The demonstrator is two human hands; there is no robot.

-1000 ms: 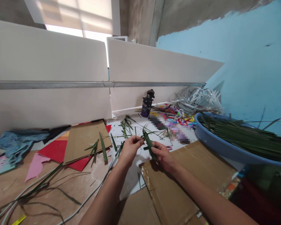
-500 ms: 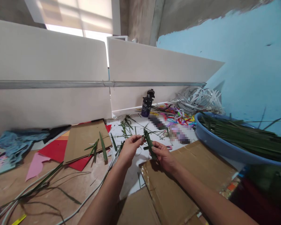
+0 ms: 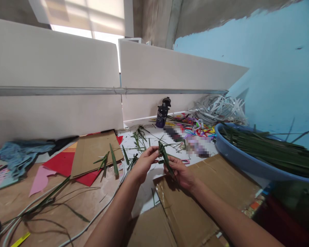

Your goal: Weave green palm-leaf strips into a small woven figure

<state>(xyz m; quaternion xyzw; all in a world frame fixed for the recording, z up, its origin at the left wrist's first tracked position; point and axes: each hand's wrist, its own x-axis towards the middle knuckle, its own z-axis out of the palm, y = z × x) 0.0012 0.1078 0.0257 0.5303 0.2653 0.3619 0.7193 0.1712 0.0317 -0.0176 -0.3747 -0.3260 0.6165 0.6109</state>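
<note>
Between my two hands is a folded piece of green leaf [image 3: 165, 158], tilted, its narrow end pointing down and right. My left hand [image 3: 146, 163] pinches it near the upper end with thumb and forefinger. The fingers of my right hand [image 3: 179, 171] are wrapped round its lower part from the right. Thin leaf strands stick out around its top. Below my right hand lies a flat cardboard sheet [image 3: 195, 195], and a pink-handled item [image 3: 185, 161] shows just behind that hand.
A blue basin [image 3: 237, 159] full of long green leaves stands at the right. Behind are a dark bottle [image 3: 161, 116], colored strips [image 3: 198, 128] and coiled white strips [image 3: 218, 109]. Leaf pieces [image 3: 114, 161], cardboard [image 3: 92, 152] and red paper [image 3: 60, 164] lie at the left.
The leaf piece has turned slightly between my fingers, its lower end now reaching further down and right. My left fingers have shifted slightly up against its top.
</note>
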